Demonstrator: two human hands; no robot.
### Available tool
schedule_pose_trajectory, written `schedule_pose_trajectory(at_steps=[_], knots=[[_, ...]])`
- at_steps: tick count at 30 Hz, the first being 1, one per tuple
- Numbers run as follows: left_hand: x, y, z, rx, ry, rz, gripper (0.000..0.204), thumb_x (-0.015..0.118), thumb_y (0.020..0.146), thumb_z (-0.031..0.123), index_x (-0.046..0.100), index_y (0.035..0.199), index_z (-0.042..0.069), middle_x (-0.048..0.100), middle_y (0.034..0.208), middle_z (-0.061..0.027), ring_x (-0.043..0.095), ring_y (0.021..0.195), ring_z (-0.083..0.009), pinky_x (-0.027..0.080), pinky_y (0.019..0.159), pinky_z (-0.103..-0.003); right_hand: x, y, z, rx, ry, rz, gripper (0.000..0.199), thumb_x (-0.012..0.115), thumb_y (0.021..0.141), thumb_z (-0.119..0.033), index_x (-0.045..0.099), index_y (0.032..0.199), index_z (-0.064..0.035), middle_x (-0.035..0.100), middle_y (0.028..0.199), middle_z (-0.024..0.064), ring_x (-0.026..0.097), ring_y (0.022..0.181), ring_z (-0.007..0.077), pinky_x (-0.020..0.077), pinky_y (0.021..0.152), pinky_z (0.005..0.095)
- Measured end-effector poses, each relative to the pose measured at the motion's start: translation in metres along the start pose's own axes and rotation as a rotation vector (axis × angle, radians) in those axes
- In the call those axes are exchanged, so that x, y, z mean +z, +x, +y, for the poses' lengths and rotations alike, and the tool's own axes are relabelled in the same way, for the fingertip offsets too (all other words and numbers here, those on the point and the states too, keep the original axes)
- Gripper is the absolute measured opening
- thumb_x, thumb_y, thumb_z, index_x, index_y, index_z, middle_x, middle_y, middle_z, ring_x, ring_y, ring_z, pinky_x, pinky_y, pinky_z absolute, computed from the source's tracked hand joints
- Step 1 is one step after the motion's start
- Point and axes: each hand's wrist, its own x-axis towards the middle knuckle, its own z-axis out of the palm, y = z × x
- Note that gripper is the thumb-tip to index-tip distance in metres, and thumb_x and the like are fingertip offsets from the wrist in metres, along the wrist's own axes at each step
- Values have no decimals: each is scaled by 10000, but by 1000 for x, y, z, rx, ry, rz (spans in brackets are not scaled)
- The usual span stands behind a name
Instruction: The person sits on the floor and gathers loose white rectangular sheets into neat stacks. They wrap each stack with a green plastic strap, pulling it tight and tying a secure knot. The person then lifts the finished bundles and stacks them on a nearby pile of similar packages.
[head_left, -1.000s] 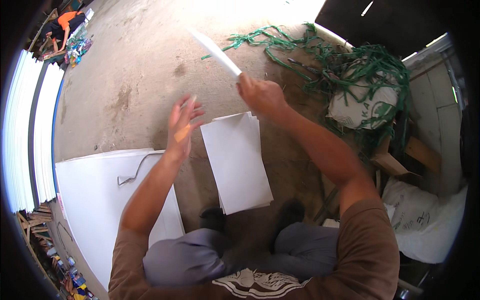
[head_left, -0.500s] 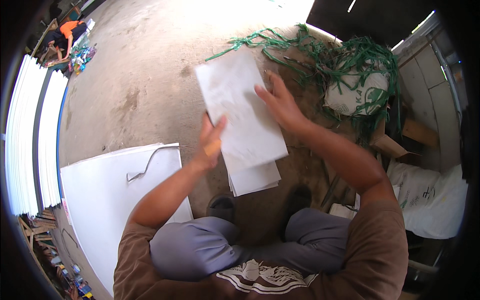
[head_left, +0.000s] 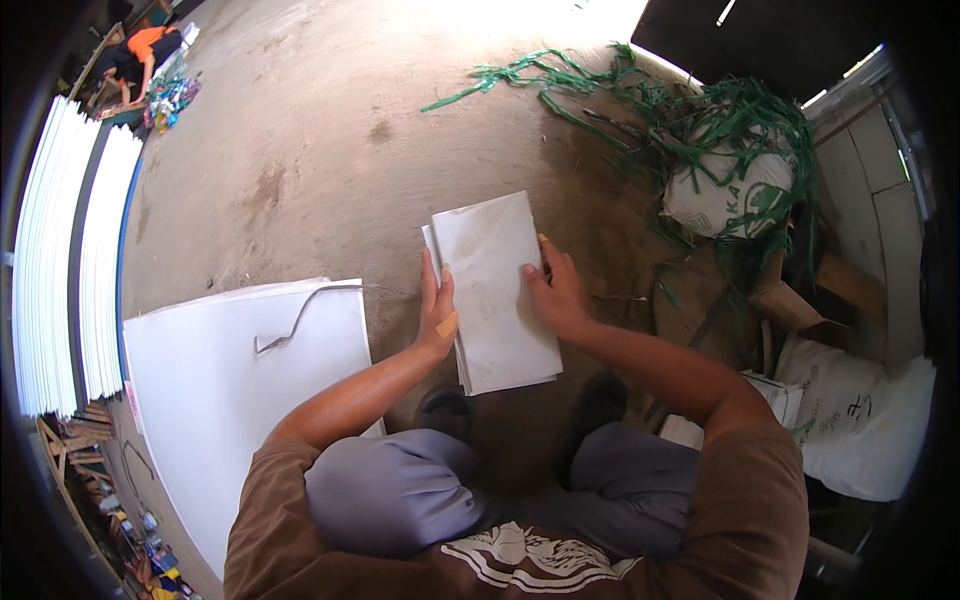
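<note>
A white rectangular sheet (head_left: 493, 290), faintly smudged, lies on top of a small stack of similar sheets in front of my feet. The lower pieces show along its left side and bottom edge. My left hand (head_left: 437, 310), with a tan bandage near the wrist, holds the left edge, thumb over the top face. At the right edge my right hand (head_left: 560, 295) grips the same sheet, its thumb lying on the surface and its fingers around the side. The undersides of the fingers are hidden.
Left of me lies a large white board (head_left: 240, 375) with a bent grey strip (head_left: 300, 318) on it. Upright white sheets (head_left: 55, 260) stand farther left. Green plastic strapping (head_left: 740, 130) tangles over a white sack (head_left: 730, 195) at right. A person in orange (head_left: 148, 45) crouches far left.
The top sheet has come down toward me, from tilted and held out above the stack to nearly lined up with it. My right hand has moved down and closed on its right edge.
</note>
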Motion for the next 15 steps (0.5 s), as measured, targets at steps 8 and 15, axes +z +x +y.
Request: schedule_pose_trajectory(at_steps=[8, 15], knots=[[6, 2, -16, -208, -536, -52, 704, 270, 1076, 556, 131, 1616, 127, 368, 1576, -134, 431, 1410, -302, 380, 1159, -420, 11, 13, 45, 124, 440, -78, 754, 546, 996, -472, 286, 1581, -73, 346, 1530, 221, 385, 1407, 347, 335, 1155, 409], [9, 6, 5, -457, -753, -188, 824, 213, 1001, 731, 263, 1585, 153, 425, 1553, -100, 446, 1401, -276, 382, 1157, -436, 14, -4, 16, 322, 876, -394, 913, 405, 1022, -614, 0, 1620, -56, 135, 1674, 169, 224, 1514, 275, 234, 1215, 398]])
